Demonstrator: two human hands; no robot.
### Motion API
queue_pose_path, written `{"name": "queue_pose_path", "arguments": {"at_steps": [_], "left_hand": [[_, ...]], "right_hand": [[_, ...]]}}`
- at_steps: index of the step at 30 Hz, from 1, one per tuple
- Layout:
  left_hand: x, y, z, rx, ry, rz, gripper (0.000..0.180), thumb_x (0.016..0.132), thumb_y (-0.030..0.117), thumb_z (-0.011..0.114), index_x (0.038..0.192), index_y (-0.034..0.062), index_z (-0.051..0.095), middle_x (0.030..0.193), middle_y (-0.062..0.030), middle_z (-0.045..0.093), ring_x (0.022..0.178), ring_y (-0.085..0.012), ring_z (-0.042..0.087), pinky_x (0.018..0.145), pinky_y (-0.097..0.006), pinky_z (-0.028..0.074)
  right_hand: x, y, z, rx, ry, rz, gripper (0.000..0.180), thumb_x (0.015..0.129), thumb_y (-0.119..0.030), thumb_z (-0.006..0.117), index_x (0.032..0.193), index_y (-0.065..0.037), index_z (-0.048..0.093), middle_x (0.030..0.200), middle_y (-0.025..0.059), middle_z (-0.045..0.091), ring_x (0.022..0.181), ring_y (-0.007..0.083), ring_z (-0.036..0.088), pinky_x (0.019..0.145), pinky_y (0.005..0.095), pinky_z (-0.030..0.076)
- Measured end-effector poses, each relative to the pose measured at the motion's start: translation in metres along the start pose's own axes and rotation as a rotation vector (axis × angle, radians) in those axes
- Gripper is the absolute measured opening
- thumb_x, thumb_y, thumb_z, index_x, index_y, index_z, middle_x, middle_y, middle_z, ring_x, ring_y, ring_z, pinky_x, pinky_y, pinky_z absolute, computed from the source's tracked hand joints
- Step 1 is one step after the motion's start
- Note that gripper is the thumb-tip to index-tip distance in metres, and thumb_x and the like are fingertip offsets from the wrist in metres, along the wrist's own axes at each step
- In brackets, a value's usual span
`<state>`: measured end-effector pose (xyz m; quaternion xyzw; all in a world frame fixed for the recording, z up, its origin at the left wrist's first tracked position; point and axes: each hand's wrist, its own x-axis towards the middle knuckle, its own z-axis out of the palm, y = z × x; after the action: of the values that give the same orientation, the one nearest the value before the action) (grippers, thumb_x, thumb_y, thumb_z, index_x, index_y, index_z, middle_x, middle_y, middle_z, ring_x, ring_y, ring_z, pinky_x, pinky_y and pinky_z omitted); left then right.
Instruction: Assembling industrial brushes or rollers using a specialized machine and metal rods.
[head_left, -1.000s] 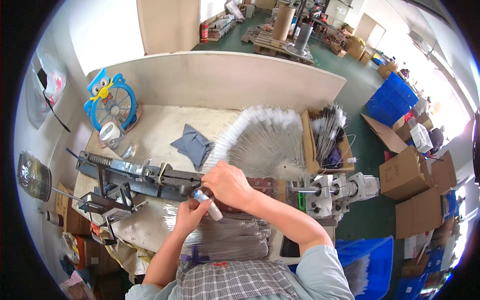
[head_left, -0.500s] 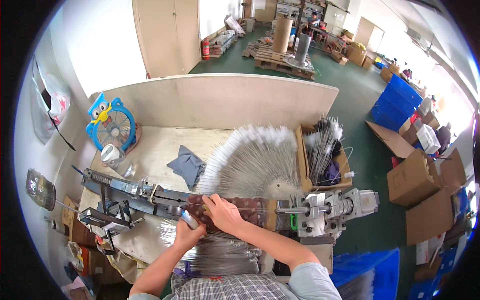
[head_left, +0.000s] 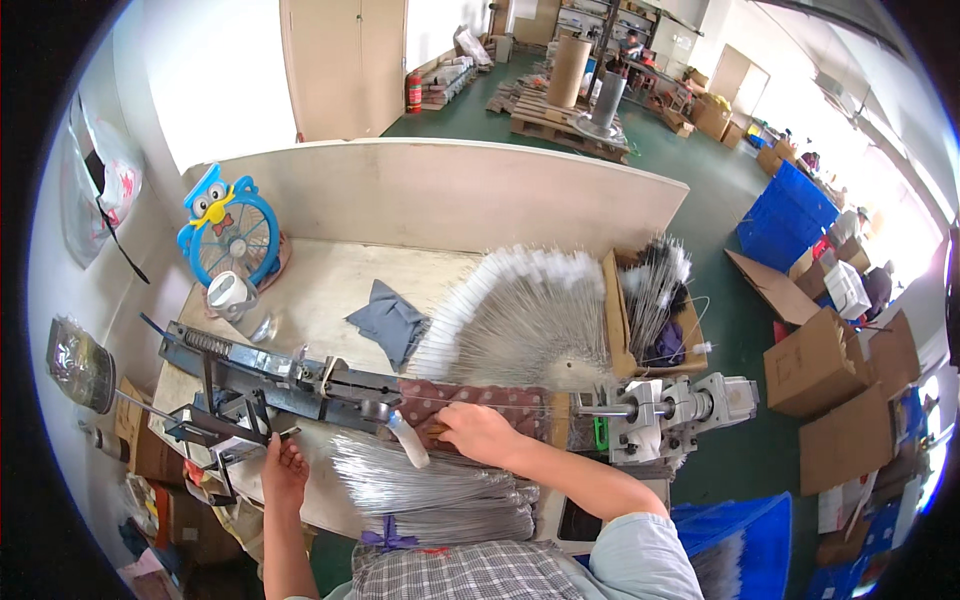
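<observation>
Standing right of the blue bench machine [head_left: 270,375], brown cartons [head_left: 835,375].

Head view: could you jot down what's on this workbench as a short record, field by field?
Left hand: at the near bench edge, by the black metal frame
Right hand: holds a small white brush tip
Machine: long dark metal rail across the bench
Bundle: thin silver wires under the hands
Behind: fan of white-tipped wire brushes, grey cloth, blue owl-shaped fan
</observation>
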<state>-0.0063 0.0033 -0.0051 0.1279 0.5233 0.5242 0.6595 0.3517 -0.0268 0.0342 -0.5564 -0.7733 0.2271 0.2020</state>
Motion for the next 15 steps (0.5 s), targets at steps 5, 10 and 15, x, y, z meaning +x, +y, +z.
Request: {"name": "queue_pose_path", "arguments": {"at_steps": [5, 10, 15], "left_hand": [[-0.009, 0.008, -0.003, -0.079, 0.105, 0.002, 0.023, 0.085, 0.034, 0.064, 0.084, 0.0121, 0.061, 0.069, 0.0056, 0.059, 0.062, -0.0061, 0.056, 0.058, -0.021, 0.047], [-0.004, 0.001, -0.002, -0.065, 0.115, 0.088, 0.016, 0.085, 0.027, 0.064, 0.083, 0.0114, 0.061, 0.070, 0.0054, 0.060, 0.062, -0.0057, 0.056, 0.058, -0.021, 0.047], [-0.008, -0.015, 0.006, -0.018, 0.248, 0.232, 0.010, 0.084, 0.018, 0.061, 0.079, 0.0102, 0.059, 0.066, 0.0026, 0.056, 0.061, -0.0060, 0.054, 0.058, -0.021, 0.045]], "right_hand": [[-0.015, -0.013, -0.022, -0.018, -0.046, -0.007, 0.020, 0.080, -0.015, 0.060, 0.097, -0.003, 0.059, 0.090, 0.0126, 0.060, 0.085, 0.0312, 0.059, 0.074, 0.0397, 0.048], [-0.025, -0.018, -0.036, 0.037, 0.048, -0.142, 0.020, 0.079, -0.009, 0.062, 0.096, -0.001, 0.055, 0.087, 0.0136, 0.056, 0.080, 0.0318, 0.059, 0.068, 0.0392, 0.049], [-0.025, -0.036, -0.079, 0.016, 0.214, -0.141, 0.020, 0.080, -0.011, 0.061, 0.098, -0.004, 0.059, 0.084, 0.0112, 0.059, 0.078, 0.0311, 0.059, 0.068, 0.0390, 0.048]]}}
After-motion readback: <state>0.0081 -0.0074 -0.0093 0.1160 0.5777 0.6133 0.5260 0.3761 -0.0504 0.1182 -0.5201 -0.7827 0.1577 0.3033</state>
